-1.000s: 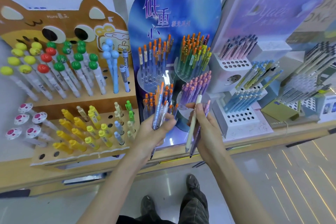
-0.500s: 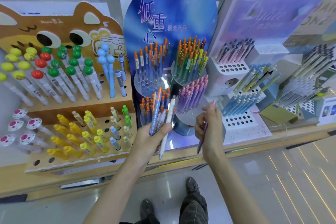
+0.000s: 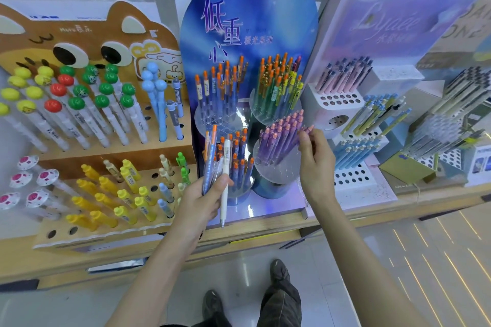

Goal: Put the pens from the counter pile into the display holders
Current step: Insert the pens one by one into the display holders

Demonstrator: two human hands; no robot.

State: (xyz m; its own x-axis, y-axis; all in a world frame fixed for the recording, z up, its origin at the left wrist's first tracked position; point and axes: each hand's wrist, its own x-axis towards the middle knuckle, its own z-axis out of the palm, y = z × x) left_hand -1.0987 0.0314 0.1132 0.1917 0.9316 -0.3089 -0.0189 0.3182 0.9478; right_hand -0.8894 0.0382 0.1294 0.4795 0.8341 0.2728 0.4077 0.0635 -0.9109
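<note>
One wide-angle head-worn view looks forward and steeply down, close to the counter (image 3: 119, 255). The blue DERS display stand (image 3: 247, 21) fills the upper centre, and the wearer's shoes (image 3: 279, 272) sit at the bottom edge.

1. The right hand's (image 3: 316, 167) fingers (image 3: 303, 141) cover most of the purple pen (image 3: 309, 129) they pinch; its lower end is lost among neighbours.
2. The left hand (image 3: 199, 199) hides the lower barrels of most of its pen bundle (image 3: 212, 162).
3. The right-edge pen rack (image 3: 457, 114) is blurred and cut off.
</note>
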